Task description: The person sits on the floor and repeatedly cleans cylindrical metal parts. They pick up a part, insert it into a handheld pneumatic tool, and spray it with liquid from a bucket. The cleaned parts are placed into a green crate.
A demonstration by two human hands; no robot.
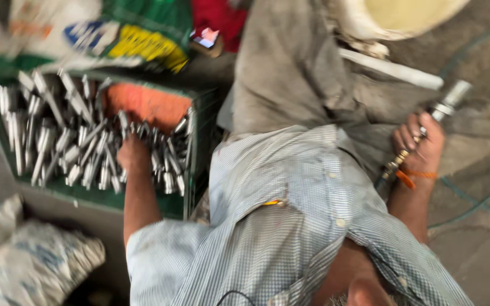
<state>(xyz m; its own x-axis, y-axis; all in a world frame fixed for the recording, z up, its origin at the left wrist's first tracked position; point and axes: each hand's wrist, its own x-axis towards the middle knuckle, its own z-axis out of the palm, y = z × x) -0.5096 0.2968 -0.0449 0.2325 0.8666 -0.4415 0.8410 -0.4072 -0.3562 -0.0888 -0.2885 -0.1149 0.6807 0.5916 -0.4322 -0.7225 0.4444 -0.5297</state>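
My left hand [133, 152] reaches into a green crate [143, 201] filled with several shiny metal pieces [69, 136]. Its fingers are down among the pieces, and blur hides whether they grip one. My right hand [421, 144] is out to the right, closed around a slim metal tool [448, 103] with a silver barrel. A brass fitting [395, 164] with an orange tag sits at the tool's lower end. My checked shirt [290, 226] and grey trousers [290, 73] fill the middle of the view.
An orange cloth [143, 105] lies at the crate's back. Printed sacks [109, 34] are behind the crate, and pale sacks [29, 260] lie at the lower left. A white bucket [392, 17] stands at the top right. A thin hose [477, 198] curves over the concrete floor.
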